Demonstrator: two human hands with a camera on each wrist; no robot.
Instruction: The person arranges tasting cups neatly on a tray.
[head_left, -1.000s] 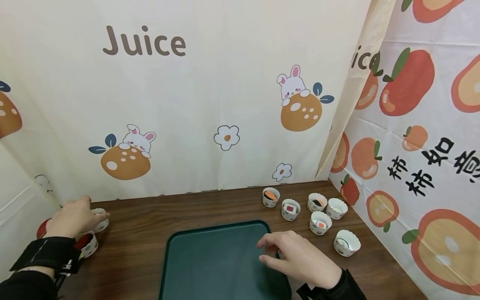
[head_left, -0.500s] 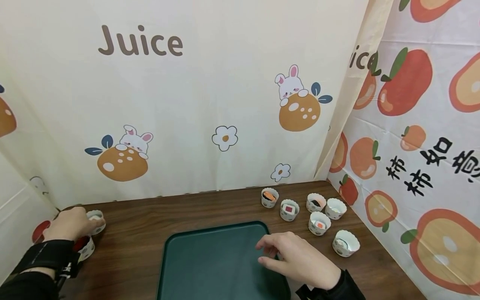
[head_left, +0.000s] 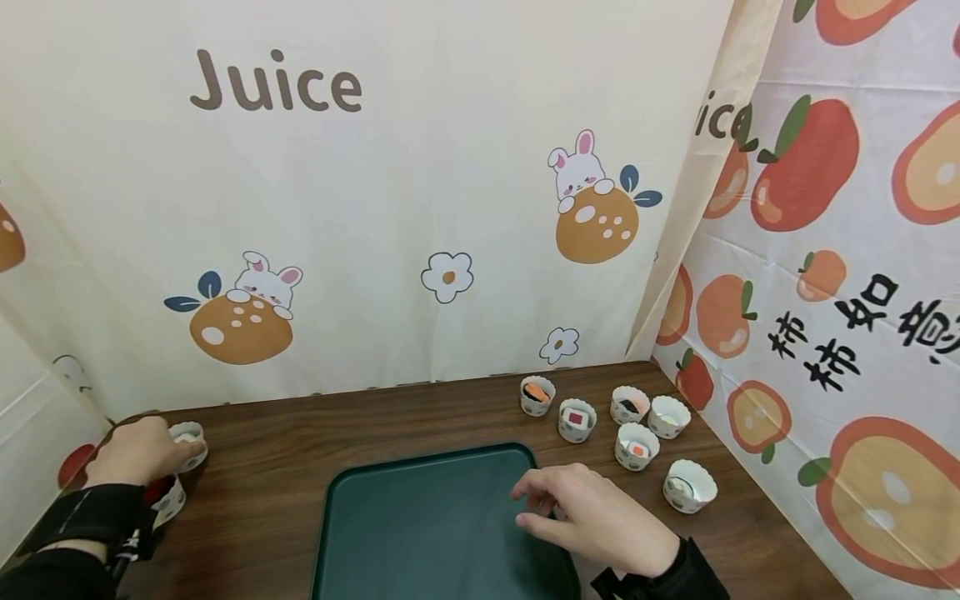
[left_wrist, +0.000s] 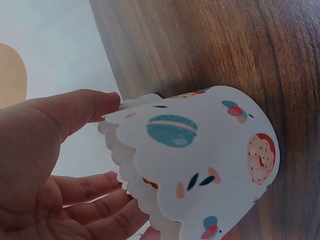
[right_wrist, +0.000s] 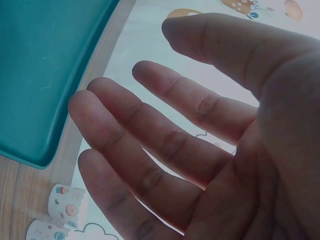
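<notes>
My left hand (head_left: pixel 133 450) is at the far left, reaching palm down among white paper cups. Its thumb tip overlaps the farther cup (head_left: pixel 197 458); a nearer cup (head_left: pixel 172 505), with something dark red inside, stands beside the wrist. In the left wrist view a printed paper cup (left_wrist: pixel 200 150) lies close in front of the fingers; the thumb is right at its scalloped rim, well apart from the other fingers, whose tips are partly hidden behind it. My right hand (head_left: pixel 581 508) hovers over the right edge of the green tray (head_left: pixel 420 542), fingers loosely bent, holding nothing.
Several paper cups stand at the back right, one with orange-topped sushi (head_left: pixel 536 390), another with a white-and-red square piece (head_left: pixel 576 417). A red round shape (head_left: pixel 75 467) shows beyond the left wrist. Printed cloth (head_left: pixel 405 192) hangs behind the wooden table (head_left: pixel 262 467).
My left hand has come down slightly among the left cups, its fingers now lower behind the thumb. The right hand has stayed over the tray edge. The head view has shifted slightly.
</notes>
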